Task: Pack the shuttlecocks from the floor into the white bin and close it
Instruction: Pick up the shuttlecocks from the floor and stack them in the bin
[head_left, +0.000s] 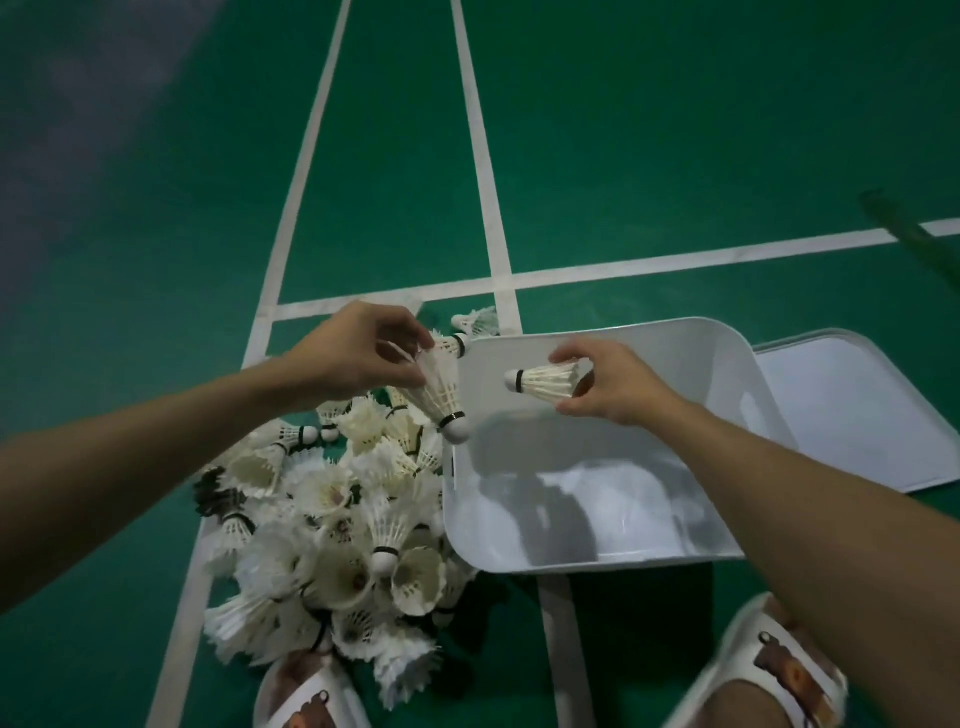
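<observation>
Two white feather shuttlecocks are held up at once, one in each hand, so the step in hand looks like the drop into the white rectangular plastic bin (597, 499). The person's left hand (358, 353) pinches the feathered skirt of the first shuttlecock (439, 389) between thumb and fingertips. Its cork hangs downward, right at the bin's left rim. Another cork shows just behind it, and whether the same hand holds that one cannot be told.

The right hand (613, 389) pinches the skirt of the second shuttlecock (545, 382), which lies sideways above the bin's open inside with its black-banded cork pointing left.

Packing seems barely begun: a large heap of white feather shuttlecocks (332, 525) lies on the green court floor (156, 260) to the left of the bin, touching its left wall. The flat white lid (857, 415) lies on the floor just right of the bin.

Next, the right fingers need only part. The left hand must first carry its shuttlecock in over the rim, or it may fall outside.
</observation>
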